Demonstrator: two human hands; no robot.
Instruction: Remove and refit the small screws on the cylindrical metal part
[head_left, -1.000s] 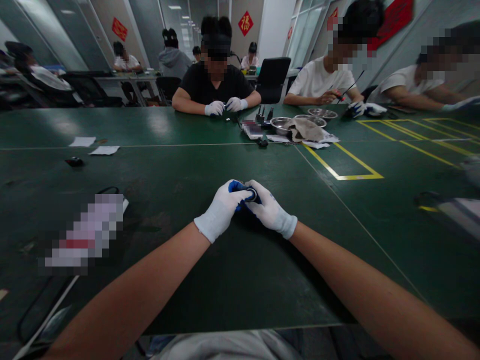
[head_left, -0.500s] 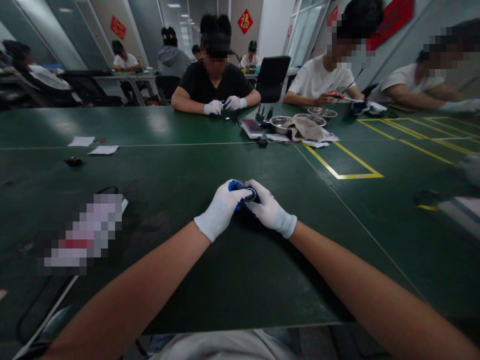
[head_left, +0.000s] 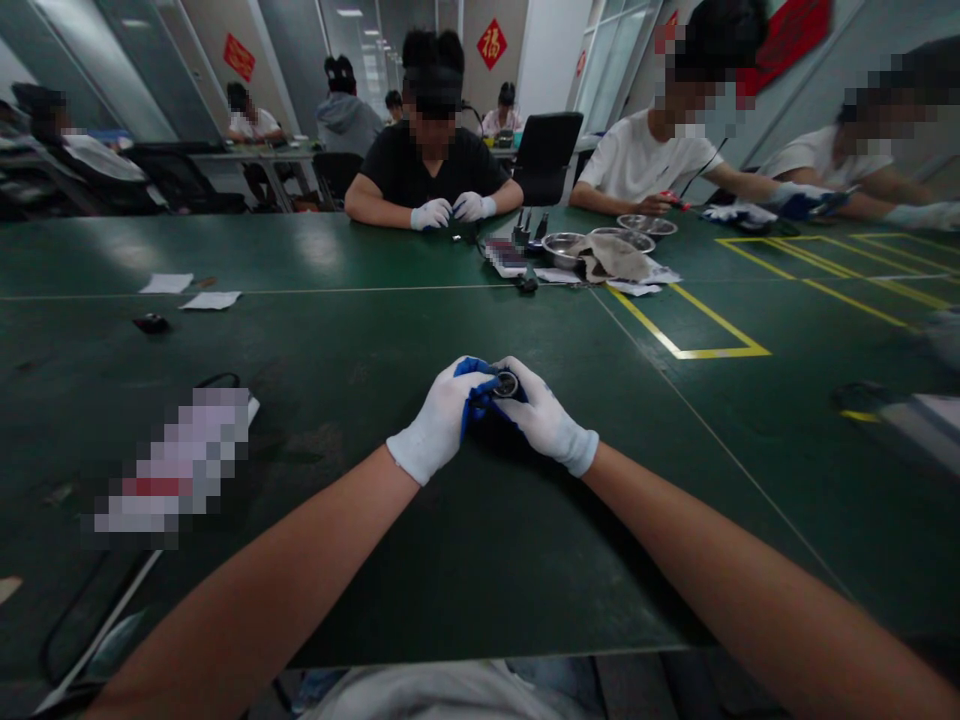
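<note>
Between my two gloved hands, over the middle of the green table (head_left: pixel 360 380), is a small dark round part with a metallic ring (head_left: pixel 506 384). My right hand (head_left: pixel 536 405) wraps around it from the right, its fingers bent behind the part. My left hand (head_left: pixel 448 410) touches its left side, with thumb and fingers pressed together in a pinch. Both gloves are white with blue on the palm side. The underside of the part is hidden by the fingers.
On the left lie a blurred-out packet (head_left: pixel 187 450), a black object (head_left: pixel 151 323) and white papers (head_left: pixel 166 283). Metal bowls (head_left: pixel 562 250), a cloth (head_left: pixel 615 260) and yellow tape (head_left: pixel 720 353) are ahead right. Several people sit around.
My left thumb has shifted off the ring, so more of the round opening shows. At the far right, a co-worker's gloved arm has stretched out to the right.
</note>
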